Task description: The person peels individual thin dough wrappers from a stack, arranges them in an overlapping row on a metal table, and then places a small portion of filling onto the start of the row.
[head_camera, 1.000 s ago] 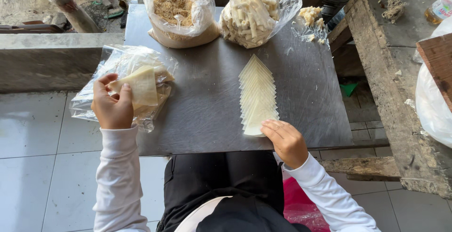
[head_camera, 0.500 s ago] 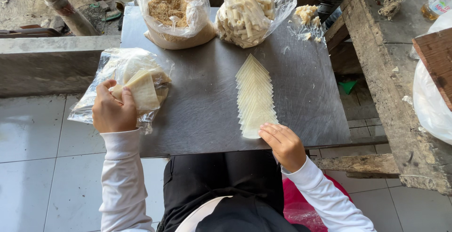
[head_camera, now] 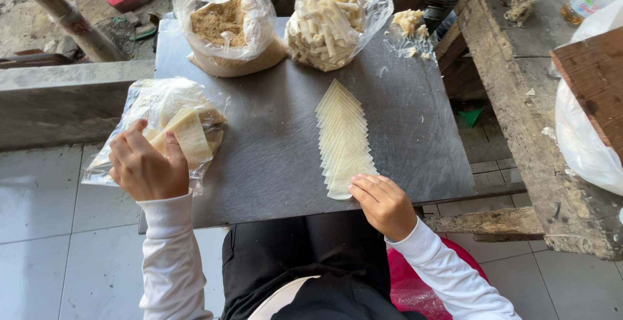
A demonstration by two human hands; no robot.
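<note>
Left hand (head_camera: 146, 164) pinching pale wrapper sheet (head_camera: 190, 135) over clear bag (head_camera: 156, 109) at worktop (head_camera: 272, 145) left edge. Right hand (head_camera: 383, 200) pressing fingertips, holding nothing, on fanned wrapper row (head_camera: 342, 138), worktop centre.

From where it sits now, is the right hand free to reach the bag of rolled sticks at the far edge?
Probably yes. The right hand rests on the near end of the wrapper row, holding nothing, and the bag of rolled sticks lies straight beyond it. Only the flat wrappers lie between; the hand would pass over them.
</note>
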